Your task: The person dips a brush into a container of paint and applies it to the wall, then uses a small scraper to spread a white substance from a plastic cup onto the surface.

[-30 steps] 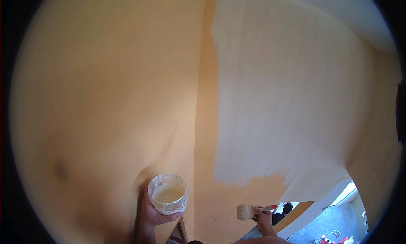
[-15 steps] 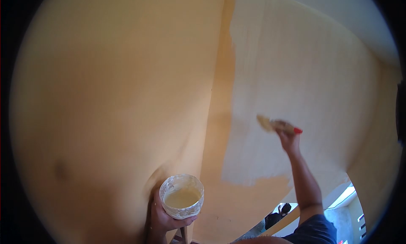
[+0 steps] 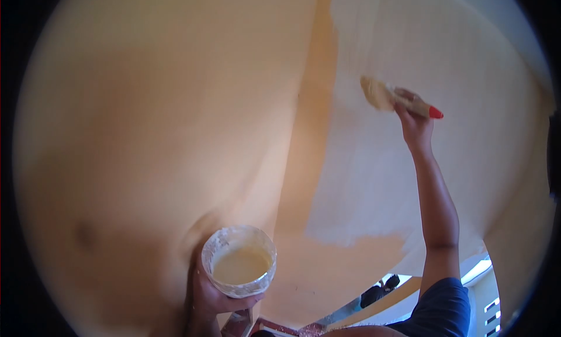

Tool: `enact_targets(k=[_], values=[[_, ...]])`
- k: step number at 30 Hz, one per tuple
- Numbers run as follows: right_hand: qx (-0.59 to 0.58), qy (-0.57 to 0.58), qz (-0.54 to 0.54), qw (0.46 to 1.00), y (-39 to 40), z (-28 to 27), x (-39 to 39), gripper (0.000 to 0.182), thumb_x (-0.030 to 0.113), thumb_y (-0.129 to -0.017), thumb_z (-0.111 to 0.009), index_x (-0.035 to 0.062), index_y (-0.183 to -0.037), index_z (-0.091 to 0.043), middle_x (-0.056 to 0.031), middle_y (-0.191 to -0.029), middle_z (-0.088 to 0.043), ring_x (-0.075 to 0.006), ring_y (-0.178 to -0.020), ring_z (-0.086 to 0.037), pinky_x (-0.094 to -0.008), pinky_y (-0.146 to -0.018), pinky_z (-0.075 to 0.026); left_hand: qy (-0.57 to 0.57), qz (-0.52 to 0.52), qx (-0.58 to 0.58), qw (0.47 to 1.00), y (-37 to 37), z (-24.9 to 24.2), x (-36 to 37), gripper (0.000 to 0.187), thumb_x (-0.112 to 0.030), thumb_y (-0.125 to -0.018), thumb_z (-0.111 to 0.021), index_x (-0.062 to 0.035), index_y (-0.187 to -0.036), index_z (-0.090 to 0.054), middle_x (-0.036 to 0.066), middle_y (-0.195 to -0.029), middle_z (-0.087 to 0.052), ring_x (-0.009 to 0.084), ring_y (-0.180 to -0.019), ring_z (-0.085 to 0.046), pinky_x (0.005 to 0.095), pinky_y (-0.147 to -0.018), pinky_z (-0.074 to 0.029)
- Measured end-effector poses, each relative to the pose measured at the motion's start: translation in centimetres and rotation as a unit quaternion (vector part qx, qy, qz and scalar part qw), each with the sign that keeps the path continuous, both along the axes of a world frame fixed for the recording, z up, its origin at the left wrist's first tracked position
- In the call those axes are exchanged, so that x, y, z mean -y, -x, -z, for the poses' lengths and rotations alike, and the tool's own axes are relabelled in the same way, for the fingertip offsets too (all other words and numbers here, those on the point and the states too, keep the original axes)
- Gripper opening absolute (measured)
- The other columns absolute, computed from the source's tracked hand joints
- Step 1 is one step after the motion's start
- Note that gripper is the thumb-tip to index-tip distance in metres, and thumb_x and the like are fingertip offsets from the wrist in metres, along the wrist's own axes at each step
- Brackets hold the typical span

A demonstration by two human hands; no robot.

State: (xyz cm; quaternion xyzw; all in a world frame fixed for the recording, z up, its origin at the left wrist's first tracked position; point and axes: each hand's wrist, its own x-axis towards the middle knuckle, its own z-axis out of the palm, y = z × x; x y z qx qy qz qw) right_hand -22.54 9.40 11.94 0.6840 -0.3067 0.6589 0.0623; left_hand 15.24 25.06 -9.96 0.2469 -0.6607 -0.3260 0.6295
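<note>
The fingers of the right hand (image 3: 416,126) are closed around the handle of one brush (image 3: 390,97), whose bristles touch the pale painted part of the wall (image 3: 438,45), while the fingers of the left hand (image 3: 207,296) are wrapped under and around one paint-smeared cup (image 3: 238,261) holding cream paint. The wall is orange on the left and along a strip near the corner, pale on the right. Compared with half a second ago, the brush is higher on the wall and the arm more stretched; the cup has hardly moved.
</note>
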Motion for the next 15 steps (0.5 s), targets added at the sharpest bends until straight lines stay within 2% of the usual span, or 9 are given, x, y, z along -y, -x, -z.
enact_targets(k=[1,3,6,8,9,10,12,14,15], values=[[0.015,0.007,-0.026,1.000,-0.3,0.3,0.6,0.028,0.006,-0.083,-0.066,-0.0040,-0.108,-0.059,-0.0072,-0.098,-0.064,-0.0105,-0.088,-0.058,-0.0234,-0.079,-0.047,0.008,-0.027,0.040,0.999,-0.3,-0.2,0.2,0.086,-0.017,-0.048,-0.088,0.0033,-0.119,-0.044,0.012,-0.103,-0.062,0.0206,-0.095,-0.061,0.0341,-0.085,-0.049],[0.029,0.033,-0.058,0.997,-0.9,-0.6,0.6,0.028,0.007,-0.083,-0.066,-0.0039,-0.107,-0.059,-0.0069,-0.098,-0.064,-0.0106,-0.088,-0.059,-0.0230,-0.079,-0.047,0.015,-0.023,0.016,0.999,0.2,-0.9,0.2,0.083,-0.017,-0.049,-0.088,0.0032,-0.117,-0.046,0.012,-0.102,-0.062,0.0209,-0.094,-0.062,0.0343,-0.085,-0.048],[-0.010,0.045,-0.037,0.998,0.2,-2.3,-0.8,0.027,0.008,-0.082,-0.068,-0.0018,-0.106,-0.061,-0.0064,-0.097,-0.065,-0.0094,-0.087,-0.059,-0.0230,-0.078,-0.048,0.020,-0.033,0.016,0.999,0.9,-2.3,-1.0,0.079,-0.019,-0.049,-0.087,0.0031,-0.115,-0.049,0.012,-0.102,-0.062,0.0213,-0.094,-0.062,0.0342,-0.085,-0.048],[-0.094,0.143,0.061,0.983,0.5,-5.0,-0.7,0.025,0.008,-0.081,-0.069,0.0021,-0.105,-0.064,-0.0062,-0.096,-0.067,-0.0076,-0.084,-0.060,-0.0234,-0.076,-0.048,0.030,-0.055,0.028,0.998,1.3,-2.4,-0.9,0.077,-0.020,-0.049,-0.086,0.0031,-0.114,-0.051,0.012,-0.103,-0.062,0.0215,-0.095,-0.061,0.0340,-0.085,-0.048],[-0.097,0.159,0.077,0.979,0.5,-6.3,-0.9,0.024,0.012,-0.081,-0.069,0.0060,-0.103,-0.066,-0.0050,-0.092,-0.069,-0.0082,-0.078,-0.062,-0.0238,-0.072,-0.049,0.036,-0.065,0.014,0.997,1.6,-2.9,-1.1,0.077,-0.021,-0.049,-0.086,0.0030,-0.113,-0.051,0.012,-0.103,-0.062,0.0219,-0.096,-0.061,0.0339,-0.085,-0.048],[-0.094,0.162,0.069,0.980,0.5,-7.6,-1.3,0.024,0.012,-0.081,-0.069,0.0060,-0.103,-0.066,-0.0050,-0.092,-0.069,-0.0082,-0.078,-0.062,-0.0238,-0.072,-0.049,0.044,-0.075,0.000,0.996,1.8,-3.2,-1.3,0.077,-0.023,-0.050,-0.085,0.0029,-0.113,-0.051,0.012,-0.104,-0.061,0.0224,-0.096,-0.061,0.0338,-0.086,-0.047],[-0.075,0.096,0.080,0.989,0.8,-9.4,-2.0,0.023,0.012,-0.083,-0.067,0.0033,-0.104,-0.065,-0.0038,-0.095,-0.068,-0.0085,-0.084,-0.060,-0.0243,-0.075,-0.048,0.041,-0.094,0.022,0.995,2.4,-3.7,-1.9,0.077,-0.022,-0.050,-0.084,0.0027,-0.114,-0.050,0.013,-0.105,-0.060,0.0215,-0.099,-0.059,0.0337,-0.087,-0.047],[-0.082,0.117,0.076,0.987,0.8,-10.9,-2.7,0.024,0.015,-0.083,-0.067,0.0043,-0.104,-0.065,-0.0039,-0.091,-0.068,-0.0080,-0.079,-0.061,-0.0239,-0.072,-0.048,0.020,-0.094,-0.020,0.995,3.7,-5.5,-3.3,0.080,-0.021,-0.050,-0.084,0.0027,-0.117,-0.048,0.012,-0.107,-0.060,0.0203,-0.100,-0.058,0.0334,-0.088,-0.047],[-0.097,0.136,0.083,0.982,0.6,-11.7,-1.9,0.024,0.016,-0.083,-0.068,0.0058,-0.105,-0.066,-0.0044,-0.090,-0.068,-0.0086,-0.078,-0.062,-0.0238,-0.072,-0.049,0.019,-0.090,0.038,0.995,3.0,-6.4,-2.4,0.082,-0.018,-0.051,-0.084,0.0021,-0.120,-0.045,0.012,-0.110,-0.058,0.0184,-0.103,-0.057,0.0336,-0.089,-0.047]])
